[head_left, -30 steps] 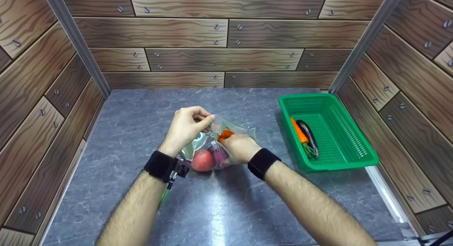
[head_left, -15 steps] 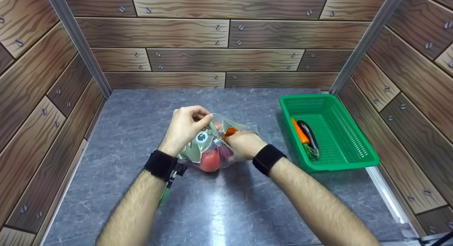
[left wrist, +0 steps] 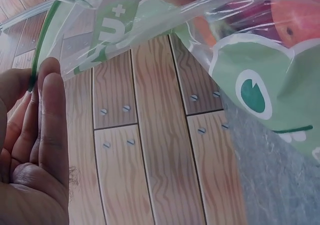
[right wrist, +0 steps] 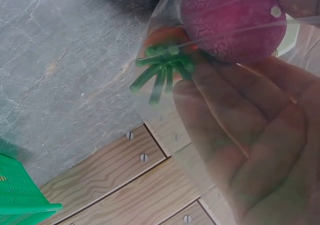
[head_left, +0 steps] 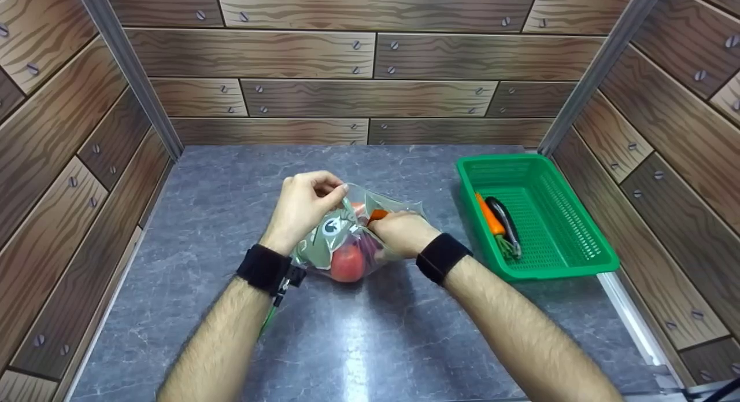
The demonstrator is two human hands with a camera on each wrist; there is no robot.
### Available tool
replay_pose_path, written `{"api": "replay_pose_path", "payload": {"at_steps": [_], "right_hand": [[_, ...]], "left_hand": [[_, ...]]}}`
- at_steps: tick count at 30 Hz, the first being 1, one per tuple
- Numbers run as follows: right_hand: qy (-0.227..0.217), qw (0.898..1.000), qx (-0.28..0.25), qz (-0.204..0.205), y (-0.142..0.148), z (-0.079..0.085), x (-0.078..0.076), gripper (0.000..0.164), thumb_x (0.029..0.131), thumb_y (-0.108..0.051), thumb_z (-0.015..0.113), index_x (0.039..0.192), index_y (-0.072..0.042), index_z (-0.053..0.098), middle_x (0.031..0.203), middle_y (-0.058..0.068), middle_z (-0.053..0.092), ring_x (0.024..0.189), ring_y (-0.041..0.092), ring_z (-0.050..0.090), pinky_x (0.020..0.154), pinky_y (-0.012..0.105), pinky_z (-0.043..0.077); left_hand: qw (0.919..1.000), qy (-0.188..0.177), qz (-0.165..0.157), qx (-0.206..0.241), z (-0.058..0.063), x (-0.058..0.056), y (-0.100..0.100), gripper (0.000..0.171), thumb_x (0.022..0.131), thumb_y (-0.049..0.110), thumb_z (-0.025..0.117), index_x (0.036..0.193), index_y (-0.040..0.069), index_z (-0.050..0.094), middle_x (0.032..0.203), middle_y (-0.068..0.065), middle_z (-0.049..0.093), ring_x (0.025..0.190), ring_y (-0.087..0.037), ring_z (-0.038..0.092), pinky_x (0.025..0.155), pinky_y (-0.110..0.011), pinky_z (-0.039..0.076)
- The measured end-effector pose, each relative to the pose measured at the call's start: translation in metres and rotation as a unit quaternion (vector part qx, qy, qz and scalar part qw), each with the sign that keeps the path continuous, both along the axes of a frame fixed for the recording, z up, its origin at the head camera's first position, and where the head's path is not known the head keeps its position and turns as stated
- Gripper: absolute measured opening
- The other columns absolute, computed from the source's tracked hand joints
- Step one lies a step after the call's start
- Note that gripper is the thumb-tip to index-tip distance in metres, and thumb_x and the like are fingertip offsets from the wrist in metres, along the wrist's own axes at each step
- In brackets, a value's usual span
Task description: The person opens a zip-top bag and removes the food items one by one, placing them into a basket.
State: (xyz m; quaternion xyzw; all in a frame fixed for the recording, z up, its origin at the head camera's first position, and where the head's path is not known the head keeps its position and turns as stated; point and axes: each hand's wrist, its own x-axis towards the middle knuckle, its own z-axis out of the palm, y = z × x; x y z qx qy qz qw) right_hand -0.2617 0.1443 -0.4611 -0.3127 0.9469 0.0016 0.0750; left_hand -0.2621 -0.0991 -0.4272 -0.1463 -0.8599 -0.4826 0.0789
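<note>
A clear plastic zip bag [head_left: 317, 249] with a green cartoon face print lies mid-table in the head view. My left hand [head_left: 306, 208] pinches its upper edge; the left wrist view shows the green zip strip [left wrist: 44, 40] at the fingertips. My right hand [head_left: 404, 233] is inside the bag, its fingers extended behind clear film in the right wrist view. Near those fingers are a magenta, wrinkled round thing [right wrist: 232, 22] and green stalks [right wrist: 162, 67] on an orange thing. An orange piece [head_left: 378, 215] also shows beyond the hand in the head view. A red round fruit [head_left: 348, 264] sits low in the bag.
To the right stands a green plastic basket [head_left: 555, 217] holding a carrot [head_left: 489, 214] with a green top and a dark eggplant [head_left: 504, 220]. Wood-patterned walls [head_left: 370, 95] enclose the grey marbled table [head_left: 231, 170] at the back and sides.
My right hand has moved a little to the right, and the bag's contents have shifted right with it. More of the printed face shows. My left hand keeps its pinch, nearly still.
</note>
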Motion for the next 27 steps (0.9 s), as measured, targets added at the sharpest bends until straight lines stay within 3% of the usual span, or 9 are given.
{"api": "replay_pose_path", "payload": {"at_steps": [9,11,15,19,22,27], "right_hand": [[-0.003,1.0,-0.021,0.005,0.001,0.001,0.001,0.042,0.09,-0.03,0.093,0.124,-0.012,0.076,0.106,0.017,0.086,0.105,0.042,0.085,0.09,0.065,0.072],[-0.008,0.999,-0.034,0.011,0.002,0.0,0.001,0.037,0.092,-0.028,0.091,0.123,-0.011,0.078,0.105,0.016,0.086,0.106,0.041,0.085,0.092,0.064,0.072],[-0.023,0.997,-0.068,0.028,0.004,-0.002,-0.001,0.021,0.099,-0.023,0.085,0.115,-0.01,0.081,0.092,0.009,0.081,0.099,0.035,0.081,0.093,0.06,0.071],[-0.036,0.994,-0.093,0.031,0.004,-0.003,-0.002,0.014,0.103,-0.02,0.083,0.112,-0.01,0.084,0.08,0.001,0.069,0.088,0.025,0.068,0.091,0.057,0.069],[-0.037,0.994,-0.098,0.022,0.004,-0.006,-0.002,0.018,0.102,-0.018,0.084,0.118,-0.011,0.085,0.087,0.004,0.074,0.09,0.023,0.065,0.093,0.056,0.068],[-0.045,0.993,-0.109,-0.012,0.003,-0.01,-0.002,0.027,0.101,-0.016,0.086,0.128,-0.013,0.087,0.11,0.014,0.086,0.104,0.03,0.075,0.102,0.057,0.069]], "left_hand": [[0.999,0.026,0.017,-0.033,0.002,0.001,0.003,0.016,0.111,0.028,0.083,0.113,0.014,0.091,0.105,-0.004,0.088,0.097,-0.021,0.082,0.091,-0.039,0.069],[0.9988,0.029,0.015,-0.037,0.001,0.001,0.003,0.015,0.111,0.027,0.083,0.114,0.013,0.09,0.11,-0.006,0.087,0.103,-0.023,0.082,0.096,-0.041,0.07],[0.9994,0.012,0.009,-0.031,0.002,0.0,0.004,0.015,0.112,0.027,0.082,0.116,0.015,0.09,0.118,-0.006,0.089,0.112,-0.026,0.085,0.103,-0.046,0.071],[0.9998,-0.018,-0.003,-0.01,0.001,0.0,0.006,0.016,0.113,0.027,0.08,0.119,0.014,0.089,0.119,-0.005,0.091,0.111,-0.024,0.086,0.102,-0.045,0.071],[0.9985,-0.046,-0.02,0.023,0.0,-0.001,0.007,0.018,0.114,0.022,0.079,0.123,0.009,0.087,0.117,-0.008,0.091,0.105,-0.022,0.087,0.097,-0.039,0.073],[0.9947,-0.071,-0.035,0.066,0.001,-0.001,0.008,0.016,0.113,0.015,0.081,0.125,0.005,0.085,0.117,-0.013,0.09,0.104,-0.023,0.089,0.091,-0.029,0.074]]}}
